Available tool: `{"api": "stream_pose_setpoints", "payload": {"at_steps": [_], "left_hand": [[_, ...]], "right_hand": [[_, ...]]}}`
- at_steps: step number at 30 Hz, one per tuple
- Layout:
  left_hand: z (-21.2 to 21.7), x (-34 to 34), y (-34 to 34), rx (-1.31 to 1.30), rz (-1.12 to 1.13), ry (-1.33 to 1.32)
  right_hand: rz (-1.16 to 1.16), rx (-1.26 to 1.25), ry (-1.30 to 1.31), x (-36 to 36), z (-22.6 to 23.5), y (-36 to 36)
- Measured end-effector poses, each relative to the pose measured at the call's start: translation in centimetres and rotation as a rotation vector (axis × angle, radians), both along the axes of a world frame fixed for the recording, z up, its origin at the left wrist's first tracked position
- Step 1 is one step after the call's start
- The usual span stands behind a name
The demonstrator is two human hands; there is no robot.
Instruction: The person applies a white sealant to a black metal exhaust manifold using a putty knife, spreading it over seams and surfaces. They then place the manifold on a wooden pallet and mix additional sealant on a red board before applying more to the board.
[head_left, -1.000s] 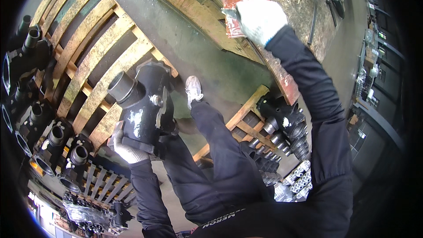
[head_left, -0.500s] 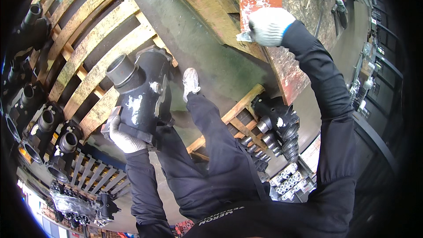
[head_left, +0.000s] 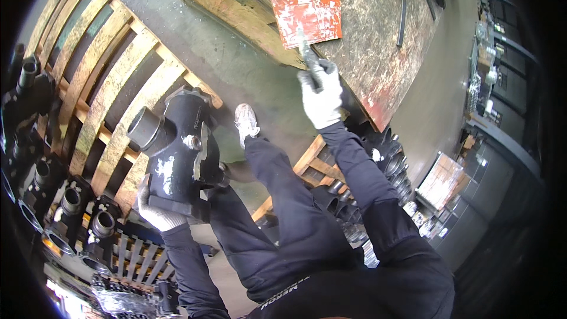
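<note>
My left hand [head_left: 156, 212], in a white glove, grips the lower end of a heavy black cast valve body [head_left: 177, 147] with a round open port, held over the edge of a wooden pallet [head_left: 112, 82]. My right hand [head_left: 322, 97], also gloved, is closed round a thin dark metal tool [head_left: 307, 56] lifted just off a worn workbench [head_left: 378, 41]. The tool's tip points at a red, paint-chipped plate [head_left: 304, 3] lying on the bench. My dark trouser leg and white shoe [head_left: 245, 121] show between both hands.
Several black cast valve bodies [head_left: 65, 201] stand in rows at the left and lower left. More dark castings [head_left: 390, 159] are stacked on a pallet under the bench. A second wooden pallet [head_left: 236, 18] leans by the bench. Racks and a board [head_left: 440, 180] stand at the right.
My right hand came off the red plate, drew back toward me and now holds the thin tool. My left hand kept the valve body, which sits slightly lower and more to the right.
</note>
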State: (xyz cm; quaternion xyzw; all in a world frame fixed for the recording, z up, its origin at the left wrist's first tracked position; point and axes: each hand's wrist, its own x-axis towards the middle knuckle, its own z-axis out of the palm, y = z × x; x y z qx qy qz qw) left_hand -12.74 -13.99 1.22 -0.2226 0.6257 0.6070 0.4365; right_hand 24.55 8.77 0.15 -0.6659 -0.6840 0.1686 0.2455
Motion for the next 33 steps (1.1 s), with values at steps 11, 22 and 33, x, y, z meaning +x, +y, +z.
{"api": "stream_pose_setpoints", "payload": {"at_steps": [11, 22, 33], "left_hand": [[1.6, 0.0, 1.7, -0.093, -0.006, 0.01], [1.8, 0.2, 2.0, -0.1, -0.004, -0.003], [2.4, 0.6, 2.6, -0.03, -0.042, -0.04]], "right_hand": [[-0.067, 0.157, -0.007, -1.8, -6.5, 0.4], [-0.038, 0.143, -0.059, 0.2, -7.2, -1.1], [-0.079, 0.062, 0.091, 3.3, -5.0, -6.4]]}}
